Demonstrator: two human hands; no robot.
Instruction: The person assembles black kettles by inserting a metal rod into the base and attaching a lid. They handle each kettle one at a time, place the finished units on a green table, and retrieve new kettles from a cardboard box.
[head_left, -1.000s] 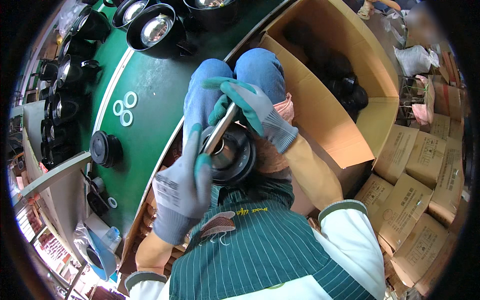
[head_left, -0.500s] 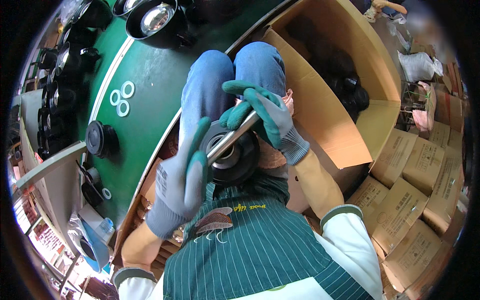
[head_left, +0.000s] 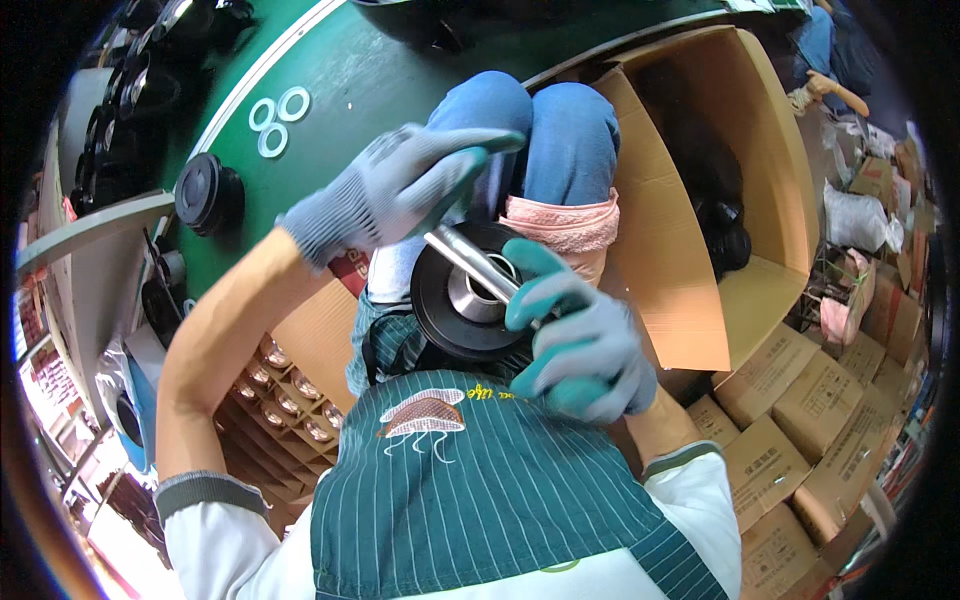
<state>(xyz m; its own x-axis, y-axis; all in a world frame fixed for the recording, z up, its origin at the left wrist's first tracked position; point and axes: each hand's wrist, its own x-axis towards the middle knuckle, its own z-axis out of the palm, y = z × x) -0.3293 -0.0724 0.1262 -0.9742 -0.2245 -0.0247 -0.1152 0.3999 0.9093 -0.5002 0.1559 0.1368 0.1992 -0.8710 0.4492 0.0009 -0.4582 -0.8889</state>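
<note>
A black round part with a shiny metal centre (head_left: 452, 300) rests on my lap, above my green striped apron. My right hand (head_left: 578, 345), in a grey glove with green fingers, is shut on a silver metal rod (head_left: 468, 262) that slants across the part's centre. Above the part, my gloved left hand (head_left: 395, 190) is raised with its fingers stretched out and holds nothing. Its palm is close to the rod's upper end; whether it touches the rod is unclear.
The green table (head_left: 380, 70) ahead carries three white rings (head_left: 280, 110) and a black round part (head_left: 205, 192). An open cardboard box (head_left: 760, 290) with dark parts stands at the right, with stacked cartons (head_left: 800, 400) behind it. A divided crate of shiny pieces (head_left: 285, 385) sits under the table.
My left hand has let go of the black part and lifted up with fingers spread. My right hand has slid down to the lower right, still gripping the rod.
</note>
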